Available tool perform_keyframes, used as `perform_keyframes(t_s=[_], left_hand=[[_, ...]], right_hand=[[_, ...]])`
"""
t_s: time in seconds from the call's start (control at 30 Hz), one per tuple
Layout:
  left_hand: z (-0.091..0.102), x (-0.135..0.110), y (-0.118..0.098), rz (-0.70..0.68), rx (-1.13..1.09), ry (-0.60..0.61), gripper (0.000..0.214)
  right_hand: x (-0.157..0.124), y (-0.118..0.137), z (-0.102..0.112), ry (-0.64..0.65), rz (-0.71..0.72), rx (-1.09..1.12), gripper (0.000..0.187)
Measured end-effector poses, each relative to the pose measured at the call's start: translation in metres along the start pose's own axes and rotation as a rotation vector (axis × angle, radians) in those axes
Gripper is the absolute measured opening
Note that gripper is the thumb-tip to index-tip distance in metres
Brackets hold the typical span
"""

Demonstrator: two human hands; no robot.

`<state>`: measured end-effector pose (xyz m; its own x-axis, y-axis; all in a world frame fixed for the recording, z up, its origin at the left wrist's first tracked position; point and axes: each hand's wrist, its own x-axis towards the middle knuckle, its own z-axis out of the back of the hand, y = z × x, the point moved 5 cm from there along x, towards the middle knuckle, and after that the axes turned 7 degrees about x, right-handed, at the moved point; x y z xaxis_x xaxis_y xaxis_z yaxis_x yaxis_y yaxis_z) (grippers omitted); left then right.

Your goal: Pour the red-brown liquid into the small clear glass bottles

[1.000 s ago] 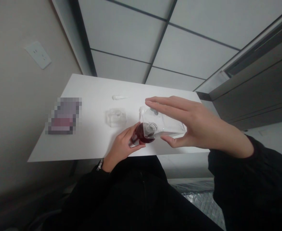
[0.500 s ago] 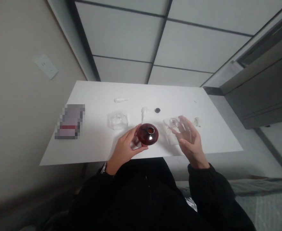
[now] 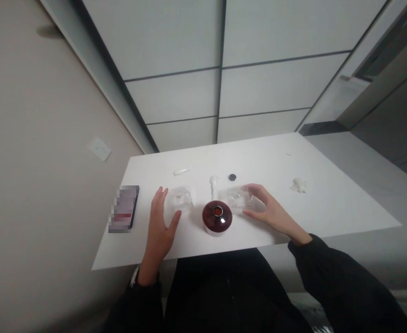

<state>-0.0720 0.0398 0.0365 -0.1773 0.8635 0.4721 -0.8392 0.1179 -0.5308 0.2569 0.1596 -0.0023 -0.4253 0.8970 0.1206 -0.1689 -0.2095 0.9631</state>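
Note:
A round dark red bottle (image 3: pixel 217 217) with an open neck stands on the white table (image 3: pixel 328 208) between my hands. My right hand (image 3: pixel 271 212) curls round a clear glass bottle (image 3: pixel 240 200) resting on the table just right of the red one. My left hand (image 3: pixel 160 226) hovers open, fingers spread, beside a second clear glass bottle (image 3: pixel 181 199), close to it without gripping it.
A small black cap (image 3: pixel 232 177), a clear pump part (image 3: pixel 213 182) and a small clear tube (image 3: pixel 182 171) lie behind the bottles. A blurred flat item (image 3: pixel 124 209) sits at the table's left edge, a crumpled white scrap (image 3: pixel 299 185) at the right. The wall runs along the left.
My left hand let go of the red bottle and moved left beside the other clear bottle. My right hand lowered its clear bottle onto the table and slid it toward the red one.

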Motion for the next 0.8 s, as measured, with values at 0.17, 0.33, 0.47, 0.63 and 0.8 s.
perform_keyframes(t_s=[0.17,0.33,0.47,0.63,0.8], left_hand=[[-0.025,0.005,0.035,0.008,0.032,0.114,0.058],[-0.037,-0.007,0.039,0.022,0.027,0.107,0.061],[-0.037,-0.010,0.036,0.025,0.067,0.095,0.058],[-0.038,-0.012,0.031,-0.031,0.155,0.120,0.066],[-0.037,-0.014,0.029,-0.021,0.203,0.140,0.067]], right_hand=[[0.033,0.006,-0.030,0.117,0.050,-0.134,0.064],[0.063,0.000,-0.056,0.129,0.082,-0.162,0.072],[0.070,-0.004,-0.067,0.128,0.126,-0.175,0.071],[0.060,0.007,-0.057,0.166,0.210,-0.219,0.087],[0.094,0.034,-0.019,0.039,0.269,-0.354,0.054]])
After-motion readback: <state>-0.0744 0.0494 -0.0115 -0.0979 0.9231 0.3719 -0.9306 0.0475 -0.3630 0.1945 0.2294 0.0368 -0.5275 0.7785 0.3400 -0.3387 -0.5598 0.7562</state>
